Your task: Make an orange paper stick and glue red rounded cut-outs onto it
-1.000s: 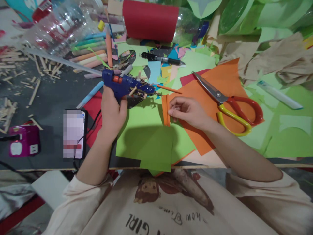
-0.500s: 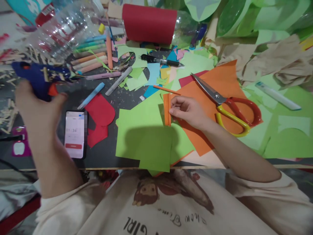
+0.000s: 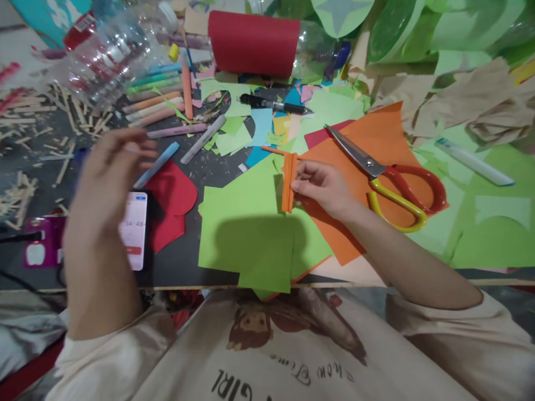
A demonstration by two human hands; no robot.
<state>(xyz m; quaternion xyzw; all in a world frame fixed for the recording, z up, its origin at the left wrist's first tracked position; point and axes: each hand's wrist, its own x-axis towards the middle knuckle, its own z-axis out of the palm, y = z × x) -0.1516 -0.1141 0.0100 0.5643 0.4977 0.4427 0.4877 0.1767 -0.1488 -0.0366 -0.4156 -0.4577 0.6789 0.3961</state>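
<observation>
My right hand pinches a folded orange paper strip upright above light green paper sheets. A thin orange strip lies just behind it. My left hand, somewhat blurred, is raised over the left side with its fingers apart and nothing visible in them. It partly covers a phone with a timer on its screen. Behind this hand a bit of the blue glue gun shows; the rest is hidden. Right of my right hand, scissors with red and yellow handles rest on an orange sheet.
Red paper shapes and a light blue marker lie beside the phone. Small wooden sticks are scattered at the left. A red-wrapped bottle stretches along the back, with a black pen in front. Crumpled brown paper sits at right.
My left hand has let go of the glue gun, which is now lower and mostly behind it, and has moved right, over the phone. My right hand keeps the orange strip almost in place.
</observation>
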